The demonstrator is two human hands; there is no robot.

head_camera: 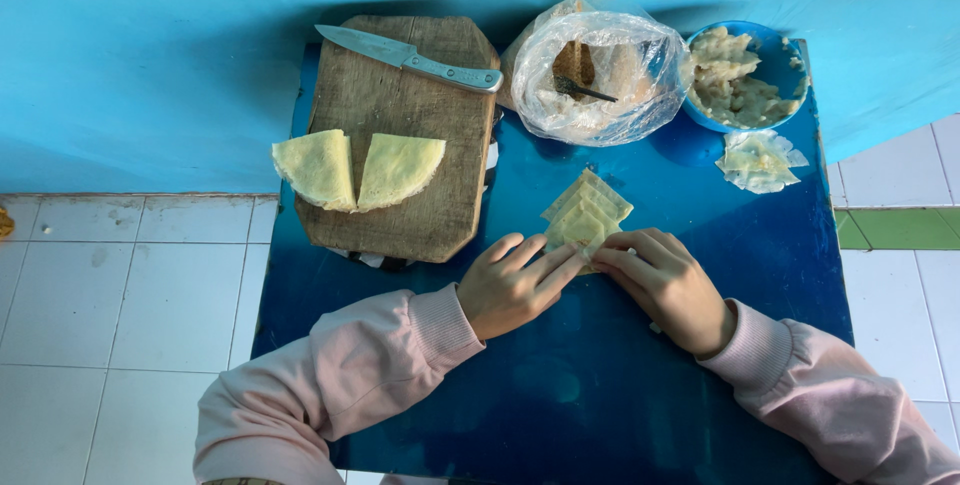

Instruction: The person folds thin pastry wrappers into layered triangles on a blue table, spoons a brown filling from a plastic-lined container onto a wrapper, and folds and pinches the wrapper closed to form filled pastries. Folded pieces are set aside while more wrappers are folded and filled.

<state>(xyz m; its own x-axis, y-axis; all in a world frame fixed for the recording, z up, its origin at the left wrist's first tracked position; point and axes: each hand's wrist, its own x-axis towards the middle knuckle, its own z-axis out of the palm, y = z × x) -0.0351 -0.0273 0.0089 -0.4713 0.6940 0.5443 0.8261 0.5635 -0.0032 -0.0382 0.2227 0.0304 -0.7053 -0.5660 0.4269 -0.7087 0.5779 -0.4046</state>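
Both the left hand [512, 285] and right hand [668, 283] press nearly straight fingers onto the folded wrapper [586, 213], gripping its near corner.

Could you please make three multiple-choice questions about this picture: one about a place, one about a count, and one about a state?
1. Where does the knife lie?
A. Across the top of the wooden cutting board
B. Inside the blue bowl
C. On the tiled floor

2. How many yellow wrapper pieces lie on the board?
A. One
B. Two
C. Four

3. What are the two hands doing?
A. Resting apart, away from everything
B. Both gripping the knife
C. Both touching the folded wrapper on the blue table

Answers:
1. A, the blade and handle rest along the far edge of the board.
2. B, two wedge-shaped pieces sit side by side, one hanging over the left edge of the board.
3. C, the left hand and right hand meet at the near end of the wrapper.
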